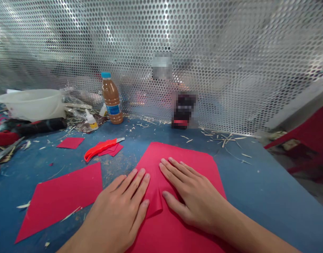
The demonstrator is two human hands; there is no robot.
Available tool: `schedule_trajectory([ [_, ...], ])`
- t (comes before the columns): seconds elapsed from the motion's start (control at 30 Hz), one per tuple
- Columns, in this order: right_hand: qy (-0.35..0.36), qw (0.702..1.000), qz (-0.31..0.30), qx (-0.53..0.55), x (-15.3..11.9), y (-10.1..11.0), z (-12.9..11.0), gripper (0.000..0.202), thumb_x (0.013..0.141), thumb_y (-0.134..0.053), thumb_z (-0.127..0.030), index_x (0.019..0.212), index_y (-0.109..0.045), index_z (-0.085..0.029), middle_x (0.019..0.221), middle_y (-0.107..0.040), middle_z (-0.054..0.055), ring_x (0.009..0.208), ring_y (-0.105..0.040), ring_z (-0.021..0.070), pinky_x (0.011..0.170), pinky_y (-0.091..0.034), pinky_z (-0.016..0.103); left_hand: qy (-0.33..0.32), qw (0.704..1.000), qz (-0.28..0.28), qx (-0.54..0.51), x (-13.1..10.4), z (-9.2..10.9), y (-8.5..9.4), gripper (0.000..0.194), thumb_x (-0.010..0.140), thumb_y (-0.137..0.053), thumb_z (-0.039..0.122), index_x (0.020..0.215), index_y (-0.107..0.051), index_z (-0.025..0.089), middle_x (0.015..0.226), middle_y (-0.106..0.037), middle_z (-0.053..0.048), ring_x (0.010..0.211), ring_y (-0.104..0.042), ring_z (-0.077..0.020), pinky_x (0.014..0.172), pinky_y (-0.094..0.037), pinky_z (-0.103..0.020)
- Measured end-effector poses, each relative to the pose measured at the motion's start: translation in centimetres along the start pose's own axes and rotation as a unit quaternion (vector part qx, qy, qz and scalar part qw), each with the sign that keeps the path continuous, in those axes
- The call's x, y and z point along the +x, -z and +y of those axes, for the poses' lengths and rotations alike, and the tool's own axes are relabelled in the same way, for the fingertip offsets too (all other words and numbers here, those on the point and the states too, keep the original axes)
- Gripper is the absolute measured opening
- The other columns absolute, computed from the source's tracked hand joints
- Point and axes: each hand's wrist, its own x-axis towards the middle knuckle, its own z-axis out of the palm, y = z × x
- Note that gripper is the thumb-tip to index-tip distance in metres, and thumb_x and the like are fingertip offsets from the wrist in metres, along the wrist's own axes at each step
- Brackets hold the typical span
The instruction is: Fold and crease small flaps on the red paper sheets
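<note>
A large sheet of red paper (188,228) lies on the blue table right in front of me, with a raised fold between my hands. My left hand (121,207) rests flat on the paper's left part, fingers stretched forward. On the right part, my right hand (189,191) lies flat too, thumb apart from the fingers. Neither hand grips anything. Left of them is a separate piece of red paper (66,196). Beyond it, an orange-handled utility knife (102,147) lies across small red paper pieces (115,150), its blade pointing right.
A bottle of brown liquid (112,100) and a small white glue bottle (91,120) stand at the back left, beside a white bowl (35,105). A black-and-red tool (40,127) lies at left. Perforated metal (225,63) borders the table's back. Thin shavings (225,138) are scattered about.
</note>
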Motion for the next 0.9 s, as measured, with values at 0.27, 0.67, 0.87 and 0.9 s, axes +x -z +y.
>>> schedule_trajectory([
  [0.27, -0.001, 1.0, -0.004, 0.012, -0.1, 0.0, -0.1, 0.065, 0.099, -0.056, -0.034, 0.159, -0.046, -0.013, 0.165, -0.04, 0.01, 0.156, -0.034, 0.0333, 0.126, -0.036, 0.058, -0.019, 1.0, -0.011, 0.019, -0.9, -1.4, 0.7, 0.044, 0.107, -0.043, 0.034, 0.132, -0.075, 0.019, 0.144, -0.066, -0.01, 0.127, -0.07, -0.033, 0.106, -0.048, -0.054],
  [0.67, -0.001, 1.0, -0.015, -0.004, -0.1, 0.0, -0.1, 0.064, 0.101, -0.053, -0.034, 0.16, -0.044, -0.013, 0.166, -0.037, 0.009, 0.156, -0.032, 0.033, 0.126, -0.035, 0.057, -0.038, 0.998, -0.032, 0.029, -1.0, -1.9, 1.3, 0.043, 0.106, -0.047, 0.036, 0.135, -0.073, 0.018, 0.142, -0.068, -0.012, 0.127, -0.07, -0.0342, 0.108, -0.047, -0.053],
  [0.87, -0.004, 1.0, 0.001, 0.012, 0.0, -0.1, 0.0, 0.064, 0.1, -0.056, -0.033, 0.16, -0.046, -0.014, 0.165, -0.041, 0.01, 0.155, -0.035, 0.0337, 0.125, -0.037, 0.059, -0.046, 0.999, 0.015, -0.015, 0.3, -2.1, 1.5, 0.039, 0.107, -0.044, 0.026, 0.135, -0.071, 0.02, 0.145, -0.069, -0.007, 0.131, -0.066, -0.0313, 0.11, -0.043, -0.05],
  [0.9, -0.006, 1.0, 0.003, 0.012, 0.0, -0.1, 0.1, 0.064, 0.1, -0.055, -0.033, 0.16, -0.045, -0.014, 0.165, -0.041, 0.01, 0.155, -0.035, 0.0332, 0.125, -0.037, 0.058, -0.046, 0.998, 0.021, -0.03, 0.6, -2.0, 1.6, 0.037, 0.107, -0.046, 0.026, 0.134, -0.07, 0.021, 0.145, -0.069, -0.006, 0.131, -0.066, -0.0313, 0.111, -0.042, -0.051],
])
